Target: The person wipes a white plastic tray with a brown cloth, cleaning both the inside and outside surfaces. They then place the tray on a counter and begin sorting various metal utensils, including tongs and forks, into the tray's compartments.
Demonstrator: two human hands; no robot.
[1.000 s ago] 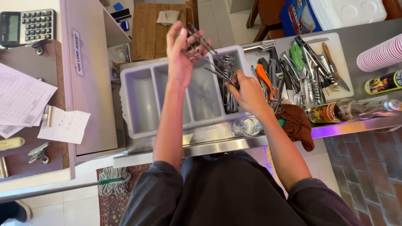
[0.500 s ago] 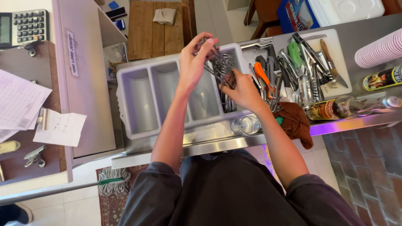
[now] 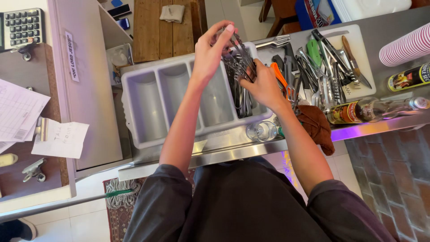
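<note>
A grey cutlery tray with several long compartments sits on the steel counter. Both hands hold one bundle of metal forks over the tray's right-hand compartment. My left hand grips the top of the bundle, fingers curled over it. My right hand clasps the bundle's lower end from the right. More cutlery lies in that compartment below the hands. The other compartments hold nothing I can see.
A white board to the right carries knives, tongs and orange and green-handled tools. A brown cloth, bottles, a glass, stacked pink cups. Left: a calculator, papers, a wooden table beyond.
My left hand has come down from above the tray onto the fork bundle, and both hands now gather it together over the right-hand compartment.
</note>
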